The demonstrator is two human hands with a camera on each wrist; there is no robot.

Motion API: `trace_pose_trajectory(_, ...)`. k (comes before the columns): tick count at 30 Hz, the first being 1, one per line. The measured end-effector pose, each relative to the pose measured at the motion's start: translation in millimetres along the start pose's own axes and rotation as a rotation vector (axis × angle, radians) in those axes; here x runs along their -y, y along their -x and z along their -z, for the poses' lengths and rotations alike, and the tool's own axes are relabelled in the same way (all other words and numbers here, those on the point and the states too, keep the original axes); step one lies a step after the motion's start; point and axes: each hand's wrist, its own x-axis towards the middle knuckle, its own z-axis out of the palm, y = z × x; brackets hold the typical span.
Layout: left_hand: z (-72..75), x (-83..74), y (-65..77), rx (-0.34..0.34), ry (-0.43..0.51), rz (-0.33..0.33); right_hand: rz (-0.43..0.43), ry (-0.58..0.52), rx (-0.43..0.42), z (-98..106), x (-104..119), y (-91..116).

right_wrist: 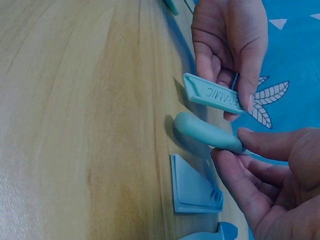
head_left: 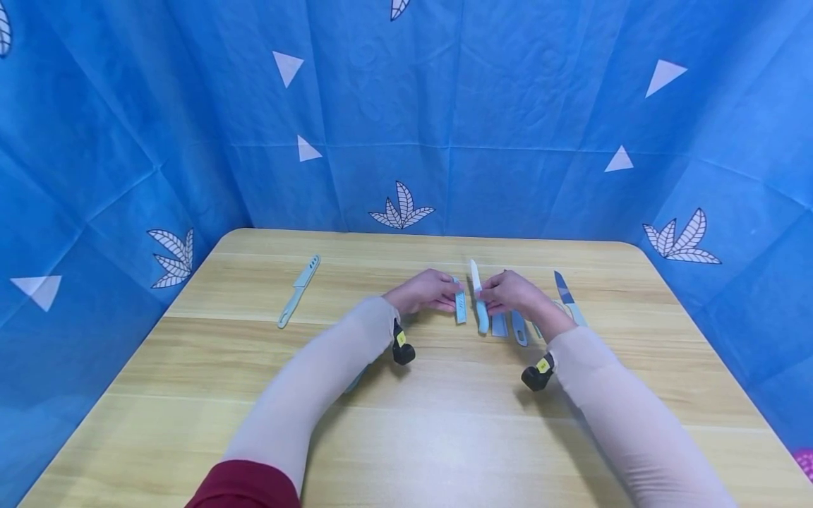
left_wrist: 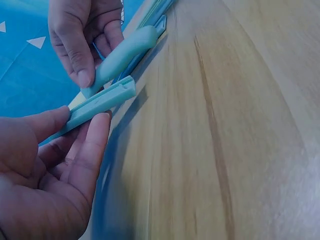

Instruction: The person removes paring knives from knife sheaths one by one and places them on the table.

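My left hand (head_left: pixel 427 291) pinches a mint-green knife sheath (head_left: pixel 460 307) between thumb and fingers. Raised lettering reading "…RAMIC" shows on the sheath (right_wrist: pixel 212 95) in the right wrist view. Close beside it, my right hand (head_left: pixel 510 291) pinches a small knife (head_left: pixel 483 319) near where its handle meets the blade. The white blade points away toward the far edge in the head view, while the rounded mint handle (right_wrist: pixel 202 129) points toward me. Sheath and knife are apart, side by side, just over the table.
A wider blue sheath (head_left: pixel 499 325) and a handle with a hole (head_left: pixel 519 330) lie by my right hand. Farther right is a dark-bladed knife (head_left: pixel 564 288). Another light-blue knife (head_left: pixel 297 293) lies at left. My left forearm mostly hides a bluish thing (head_left: pixel 356 382). A blue curtain (head_left: pixel 394 106) hangs behind the wooden table (head_left: pixel 432 423).
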Motion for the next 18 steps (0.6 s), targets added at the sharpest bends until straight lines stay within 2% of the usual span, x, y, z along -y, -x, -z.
trace_pose_trajectory(8,-7.4,2.5,-5.6,-0.003,-0.084,0.037,-0.015,0.019,-0.018,-4,-4,-6)
trace_pose_trajectory(13,-10.3,0.2,-8.0,-0.038,-0.199,0.052,-0.028,0.040,-0.045,-5,-4,-6)
trace_pose_trajectory(18,-12.5,-2.2,-9.7,-0.074,-0.264,0.062,-0.029,0.072,-0.064,-6,-4,-7)
